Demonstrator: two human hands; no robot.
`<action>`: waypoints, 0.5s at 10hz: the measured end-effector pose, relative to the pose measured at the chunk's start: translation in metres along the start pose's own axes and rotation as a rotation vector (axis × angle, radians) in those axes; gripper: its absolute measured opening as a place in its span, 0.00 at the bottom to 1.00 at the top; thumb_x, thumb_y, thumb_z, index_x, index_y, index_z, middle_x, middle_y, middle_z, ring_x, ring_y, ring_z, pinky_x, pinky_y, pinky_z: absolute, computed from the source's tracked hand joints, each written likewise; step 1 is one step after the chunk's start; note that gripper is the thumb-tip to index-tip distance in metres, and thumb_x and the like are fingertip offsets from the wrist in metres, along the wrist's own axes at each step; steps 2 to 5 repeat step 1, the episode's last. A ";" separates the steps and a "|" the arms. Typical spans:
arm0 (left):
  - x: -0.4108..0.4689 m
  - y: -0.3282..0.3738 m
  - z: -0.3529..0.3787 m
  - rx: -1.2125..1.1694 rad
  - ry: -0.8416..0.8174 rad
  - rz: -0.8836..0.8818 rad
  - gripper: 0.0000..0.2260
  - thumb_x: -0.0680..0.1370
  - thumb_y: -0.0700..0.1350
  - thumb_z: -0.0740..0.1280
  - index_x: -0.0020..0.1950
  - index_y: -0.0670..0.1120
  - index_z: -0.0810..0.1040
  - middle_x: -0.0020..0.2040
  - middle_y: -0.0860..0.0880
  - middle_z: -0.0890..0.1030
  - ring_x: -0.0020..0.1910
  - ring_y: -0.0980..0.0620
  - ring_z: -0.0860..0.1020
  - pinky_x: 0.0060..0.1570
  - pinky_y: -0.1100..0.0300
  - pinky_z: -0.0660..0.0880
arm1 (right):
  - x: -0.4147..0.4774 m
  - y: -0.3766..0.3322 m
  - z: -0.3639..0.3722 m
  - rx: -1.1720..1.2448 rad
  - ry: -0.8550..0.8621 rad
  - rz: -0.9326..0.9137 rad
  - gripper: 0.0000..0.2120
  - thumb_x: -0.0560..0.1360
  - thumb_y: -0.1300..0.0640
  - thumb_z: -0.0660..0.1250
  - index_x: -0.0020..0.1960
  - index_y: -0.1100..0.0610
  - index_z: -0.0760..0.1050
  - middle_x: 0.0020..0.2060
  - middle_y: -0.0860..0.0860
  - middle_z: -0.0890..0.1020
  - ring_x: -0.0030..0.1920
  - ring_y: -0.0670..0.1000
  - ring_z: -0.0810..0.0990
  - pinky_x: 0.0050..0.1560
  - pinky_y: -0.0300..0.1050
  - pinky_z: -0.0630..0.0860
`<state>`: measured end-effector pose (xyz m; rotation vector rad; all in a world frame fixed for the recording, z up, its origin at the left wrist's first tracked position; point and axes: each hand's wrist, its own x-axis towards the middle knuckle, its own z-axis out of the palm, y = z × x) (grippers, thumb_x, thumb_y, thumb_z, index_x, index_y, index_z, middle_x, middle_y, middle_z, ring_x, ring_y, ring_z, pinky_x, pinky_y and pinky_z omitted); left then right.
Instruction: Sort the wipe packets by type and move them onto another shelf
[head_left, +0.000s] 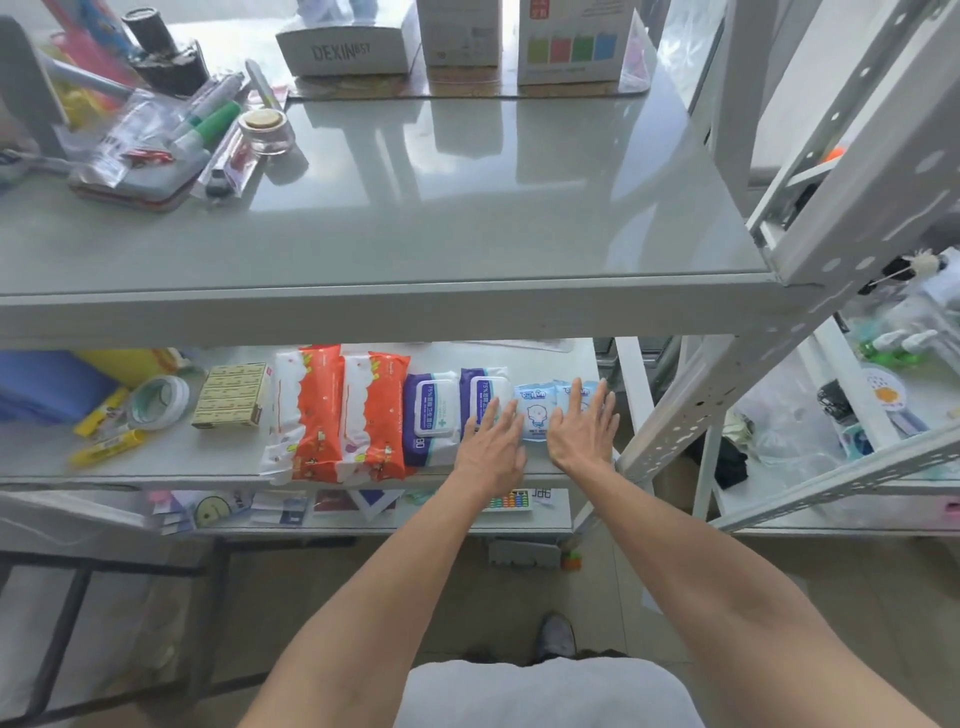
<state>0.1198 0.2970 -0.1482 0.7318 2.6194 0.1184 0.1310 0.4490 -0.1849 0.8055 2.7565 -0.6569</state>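
On a white shelf (156, 457), wipe packets (535, 415) under left hand (493, 441) and right hand (579, 431), fingers (575, 395) outstretched.

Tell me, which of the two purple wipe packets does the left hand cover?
The purple packet nearer the small blue packets; the left hand lies flat over its near end. The other purple packet, beside the orange ones, is uncovered.

free: upper shelf (467, 197) centre | blocked: clutter (156, 135) left, boxes (343, 49) rear
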 end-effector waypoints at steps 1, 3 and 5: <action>-0.001 -0.003 -0.001 -0.106 0.044 -0.021 0.30 0.85 0.49 0.53 0.84 0.43 0.45 0.85 0.46 0.45 0.83 0.45 0.45 0.80 0.45 0.49 | -0.014 -0.001 0.000 -0.002 0.037 -0.010 0.31 0.86 0.45 0.46 0.84 0.52 0.40 0.82 0.58 0.38 0.83 0.59 0.39 0.82 0.58 0.43; -0.001 -0.003 -0.001 -0.106 0.044 -0.021 0.30 0.85 0.49 0.53 0.84 0.43 0.45 0.85 0.46 0.45 0.83 0.45 0.45 0.80 0.45 0.49 | -0.014 -0.001 0.000 -0.002 0.037 -0.010 0.31 0.86 0.45 0.46 0.84 0.52 0.40 0.82 0.58 0.38 0.83 0.59 0.39 0.82 0.58 0.43; -0.001 -0.003 -0.001 -0.106 0.044 -0.021 0.30 0.85 0.49 0.53 0.84 0.43 0.45 0.85 0.46 0.45 0.83 0.45 0.45 0.80 0.45 0.49 | -0.014 -0.001 0.000 -0.002 0.037 -0.010 0.31 0.86 0.45 0.46 0.84 0.52 0.40 0.82 0.58 0.38 0.83 0.59 0.39 0.82 0.58 0.43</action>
